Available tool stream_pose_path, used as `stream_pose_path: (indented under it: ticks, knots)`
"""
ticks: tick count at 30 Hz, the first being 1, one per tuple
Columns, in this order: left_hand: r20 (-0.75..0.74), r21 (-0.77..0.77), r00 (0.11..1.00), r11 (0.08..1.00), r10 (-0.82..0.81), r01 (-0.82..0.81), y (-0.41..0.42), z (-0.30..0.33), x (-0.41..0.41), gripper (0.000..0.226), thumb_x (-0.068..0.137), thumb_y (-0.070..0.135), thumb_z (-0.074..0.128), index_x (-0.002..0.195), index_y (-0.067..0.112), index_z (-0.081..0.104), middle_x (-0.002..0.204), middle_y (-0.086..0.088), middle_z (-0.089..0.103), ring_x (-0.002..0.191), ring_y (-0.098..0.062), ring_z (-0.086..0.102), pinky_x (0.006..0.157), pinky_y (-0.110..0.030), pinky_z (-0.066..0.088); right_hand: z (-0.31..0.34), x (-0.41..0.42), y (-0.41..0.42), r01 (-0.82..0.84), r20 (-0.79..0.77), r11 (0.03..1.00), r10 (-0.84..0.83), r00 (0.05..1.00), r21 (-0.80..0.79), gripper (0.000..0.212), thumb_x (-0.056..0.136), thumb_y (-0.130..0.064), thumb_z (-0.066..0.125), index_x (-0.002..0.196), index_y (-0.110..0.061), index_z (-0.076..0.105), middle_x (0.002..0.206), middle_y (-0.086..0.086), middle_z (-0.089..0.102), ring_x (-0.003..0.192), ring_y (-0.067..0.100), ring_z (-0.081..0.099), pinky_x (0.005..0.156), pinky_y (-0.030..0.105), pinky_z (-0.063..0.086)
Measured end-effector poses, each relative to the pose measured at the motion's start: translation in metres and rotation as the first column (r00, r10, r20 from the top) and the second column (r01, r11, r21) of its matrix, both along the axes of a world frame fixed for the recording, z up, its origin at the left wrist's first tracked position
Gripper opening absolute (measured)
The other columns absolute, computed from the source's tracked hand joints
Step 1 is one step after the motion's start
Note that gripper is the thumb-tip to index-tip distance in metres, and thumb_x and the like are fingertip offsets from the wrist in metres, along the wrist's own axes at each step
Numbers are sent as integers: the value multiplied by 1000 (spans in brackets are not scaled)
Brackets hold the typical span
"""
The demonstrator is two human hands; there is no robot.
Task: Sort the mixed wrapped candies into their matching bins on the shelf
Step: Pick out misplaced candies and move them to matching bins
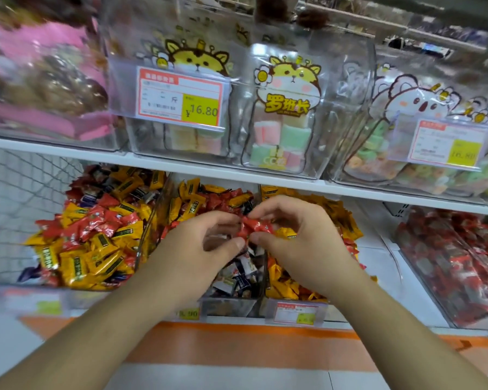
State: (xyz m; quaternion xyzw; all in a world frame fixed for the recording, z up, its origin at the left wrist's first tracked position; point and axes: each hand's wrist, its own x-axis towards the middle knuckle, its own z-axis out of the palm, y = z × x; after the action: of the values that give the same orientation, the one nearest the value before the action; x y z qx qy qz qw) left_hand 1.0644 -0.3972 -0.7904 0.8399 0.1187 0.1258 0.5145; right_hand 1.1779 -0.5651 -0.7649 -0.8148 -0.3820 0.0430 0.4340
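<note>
1. Both hands met over the middle bin (231, 302). The left hand (209, 243) and the right hand (296, 243) each pinched the same red candy (255, 226) between thumb and fingertips, the candy held just above the bin's contents and between the two hands.

2. Progress, as judged: sorting was far from finished. The bin to the left of the left hand (90, 229) held yellow, red and a few dark wrappers all mixed together. The middle bin, beneath the hands, showed dark wrappers near its front and yellow and red ones further back.

3. The bin beneath and to the right of the right hand (321, 277) appeared mostly yellow. The bin well to the right of the right hand (457, 266) appeared wholly red; it was the likely destination for the held candy.

4. Remaining work, as judged: the held candy not yet placed, and many stray pieces left in the left and middle bins.

5. The bins sat on a white lower shelf (378, 249) with price tags (296, 313) along its front edge. Above the hands, an upper shelf (181, 161) carried clear tubs of pastel sweets (279, 130) with cartoon labels and a tag reading 16.80 (181, 97).

6. The setting was a shop aisle; the floor below the forearms showed an orange band (237, 344). Edges of the view were blurred.
</note>
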Motion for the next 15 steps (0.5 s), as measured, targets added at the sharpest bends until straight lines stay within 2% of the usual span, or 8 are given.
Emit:
stream_pose_path:
  ticks: [1, 3, 4, 6, 7, 9, 13, 15]
  knots:
    - [-18, -64, 1000, 998, 10, -11, 3, 2, -2, 24, 96, 31, 71, 118, 39, 68, 107, 23, 74, 98, 9, 68, 88, -20, 57, 0, -7, 6, -24, -12, 1000, 24, 1000, 5, 25, 84, -20, 84, 100, -35, 72, 100, -17, 72, 100, 5, 67, 87, 25, 56]
    - [-70, -61, 995, 995, 72, -76, 15, 2, -8, 16, 94, 31, 75, 109, 35, 71, 99, 17, 76, 93, 1, 72, 87, -28, 60, -4, -16, 17, -21, -3, 1000, 21, 1000, 1, 27, 84, -22, 84, 105, -36, 71, 101, -19, 72, 100, 3, 67, 86, 26, 56]
    - [-89, -3, 989, 993, 120, -121, 25, 2, -13, 14, 93, 34, 76, 106, 34, 71, 98, 16, 76, 92, -1, 72, 86, -29, 60, -7, -19, 21, -3, 16, 1000, 3, 1000, -11, 28, 85, -25, 83, 106, -36, 70, 100, -21, 72, 98, 3, 67, 85, 25, 57]
    - [-102, 186, 970, 962, 222, -200, 48, 1, -25, 9, 94, 36, 75, 100, 35, 68, 97, 17, 70, 90, 0, 67, 77, -20, 56, -14, -24, 30, 26, 84, 998, -21, 996, -55, 22, 87, -28, 81, 105, -35, 69, 97, -26, 71, 95, -2, 67, 81, 21, 56]
    - [-94, 287, 956, 927, 279, -243, 62, 3, -32, 8, 94, 35, 74, 97, 36, 66, 96, 20, 67, 88, 2, 64, 71, -13, 49, -17, -27, 36, 23, 129, 996, -12, 992, -83, 18, 89, -29, 79, 102, -36, 69, 96, -28, 69, 93, -5, 65, 79, 16, 55]
    - [-72, 412, 916, 848, 395, -333, 90, 10, -47, 7, 95, 33, 72, 94, 38, 66, 92, 24, 63, 81, 4, 60, 60, -14, 41, -19, -37, 53, -20, 203, 990, 49, 978, -140, 11, 93, -31, 75, 102, -37, 71, 96, -30, 67, 92, -10, 61, 76, 9, 50]
    - [-32, 477, 829, 737, 559, -478, 135, 18, -67, 11, 94, 30, 71, 96, 41, 69, 87, 22, 66, 68, 1, 58, 54, -22, 37, -17, -51, 103, -108, 280, 990, 130, 951, -93, 16, 98, -31, 69, 112, -32, 74, 110, -21, 64, 104, -6, 57, 90, 6, 43]
    - [-13, 482, 819, 722, 573, -497, 145, 16, -70, 20, 94, 30, 71, 112, 39, 72, 99, 13, 74, 77, -8, 67, 62, -23, 43, -13, -55, 125, -125, 281, 992, 128, 951, -29, 22, 99, -32, 68, 120, -32, 73, 118, -17, 65, 112, -3, 56, 98, 10, 43]
